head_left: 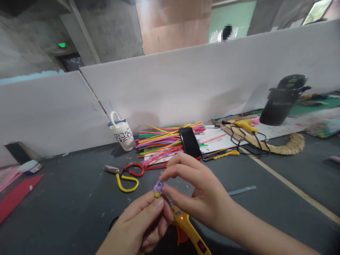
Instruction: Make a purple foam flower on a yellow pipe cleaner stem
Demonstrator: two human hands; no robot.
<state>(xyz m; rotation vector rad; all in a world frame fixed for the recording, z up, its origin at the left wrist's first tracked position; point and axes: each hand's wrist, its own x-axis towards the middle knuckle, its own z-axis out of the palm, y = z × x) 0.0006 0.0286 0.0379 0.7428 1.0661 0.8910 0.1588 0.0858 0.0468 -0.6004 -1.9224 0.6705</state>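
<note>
Pinched between the thumb and fingers of my left hand [143,221] is a small purple and yellow fuzzy piece [158,187]. My right hand [196,187] comes in from the right, its thumb and index finger closed on the purple top of the same piece. Just below my hands lies a yellow glue gun [190,228] with a small orange light on. My left hand hides part of its front end. Left of the hands, scissors [124,175] with one red and one yellow handle lie with blades apart.
Behind my hands are a pile of colourful pipe cleaners [159,140], a black phone [190,142] and a yellow utility knife [225,153]. A white cup [123,134] stands left; a dark tumbler [283,101] and a corded second glue gun [247,126] are right. A white partition [172,85] backs the table.
</note>
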